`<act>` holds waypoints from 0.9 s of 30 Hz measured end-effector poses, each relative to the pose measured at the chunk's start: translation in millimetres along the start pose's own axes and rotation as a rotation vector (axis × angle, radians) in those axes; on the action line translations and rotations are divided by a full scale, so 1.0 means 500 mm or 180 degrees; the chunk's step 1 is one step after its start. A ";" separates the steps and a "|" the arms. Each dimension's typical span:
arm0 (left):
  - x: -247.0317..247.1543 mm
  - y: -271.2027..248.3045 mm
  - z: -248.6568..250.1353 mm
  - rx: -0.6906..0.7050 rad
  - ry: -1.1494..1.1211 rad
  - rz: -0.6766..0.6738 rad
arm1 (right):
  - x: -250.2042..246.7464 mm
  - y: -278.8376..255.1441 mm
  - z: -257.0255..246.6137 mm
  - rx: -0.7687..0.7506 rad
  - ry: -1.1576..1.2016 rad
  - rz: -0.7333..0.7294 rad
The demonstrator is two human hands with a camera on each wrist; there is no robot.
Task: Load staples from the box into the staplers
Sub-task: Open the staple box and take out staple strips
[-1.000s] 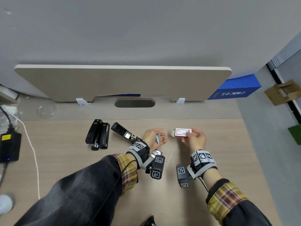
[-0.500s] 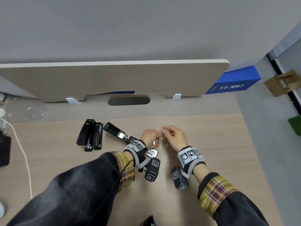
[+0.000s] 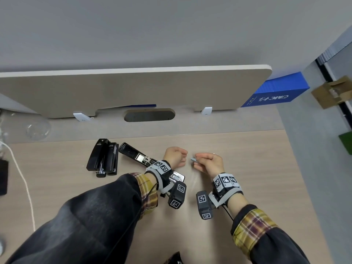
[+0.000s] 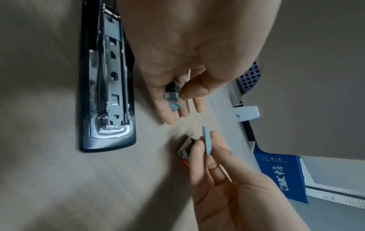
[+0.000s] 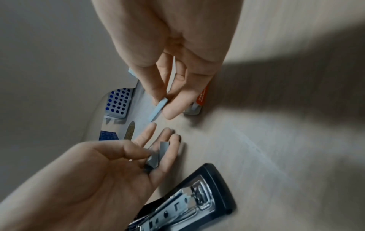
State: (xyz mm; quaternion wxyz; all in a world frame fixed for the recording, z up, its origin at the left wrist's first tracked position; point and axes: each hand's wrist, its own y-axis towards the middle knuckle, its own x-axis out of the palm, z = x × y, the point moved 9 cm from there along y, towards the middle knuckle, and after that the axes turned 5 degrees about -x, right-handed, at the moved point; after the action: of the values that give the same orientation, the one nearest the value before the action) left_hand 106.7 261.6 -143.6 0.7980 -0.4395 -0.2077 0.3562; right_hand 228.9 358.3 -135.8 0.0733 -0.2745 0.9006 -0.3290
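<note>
My right hand (image 3: 206,162) pinches a long grey staple strip (image 3: 193,159) between thumb and forefinger; the wrist views show the strip (image 4: 207,141) (image 5: 159,108) clearly. The red-and-white staple box (image 5: 202,97) sits under that hand's lower fingers, hidden in the head view. My left hand (image 3: 176,156), just left of it, holds short staple pieces (image 4: 173,97) against its fingers with the thumb. An opened black stapler (image 3: 137,157) lies on the table to the left, its metal channel (image 4: 110,87) exposed and partly covered by my left wrist.
Two closed black staplers (image 3: 103,159) lie side by side left of the opened one. A desk divider panel (image 3: 133,90) stands at the back, with a blue box (image 3: 276,92) beyond its right end. A white cable (image 3: 22,180) runs down the table's left side.
A second ago my right hand held the box out to the right. The hands then met, and now they are slightly apart, with a staple strip in the right fingers.
</note>
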 end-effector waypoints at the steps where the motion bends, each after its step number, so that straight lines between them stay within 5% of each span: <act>1: -0.002 0.003 -0.001 0.0081 0.0098 0.0035 | -0.003 -0.002 0.002 0.0014 -0.0002 0.0021; 15: -0.038 -0.031 0.038 0.0481 0.0055 0.0150 | -0.026 -0.025 0.014 -0.0041 -0.0242 0.0267; 20: -0.061 -0.068 0.059 0.1227 0.0672 0.0370 | -0.010 -0.045 0.006 -0.0086 -0.0184 0.0232; 27: -0.042 -0.117 0.022 0.1288 0.1200 -0.0554 | 0.069 -0.085 -0.023 -0.0269 0.0048 -0.0116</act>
State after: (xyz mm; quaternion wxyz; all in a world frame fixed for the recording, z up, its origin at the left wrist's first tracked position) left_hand 108.3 230.9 -88.3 0.9216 -0.3103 -0.0173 0.2326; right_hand 215.2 319.0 -98.2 0.0488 -0.2912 0.9091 -0.2940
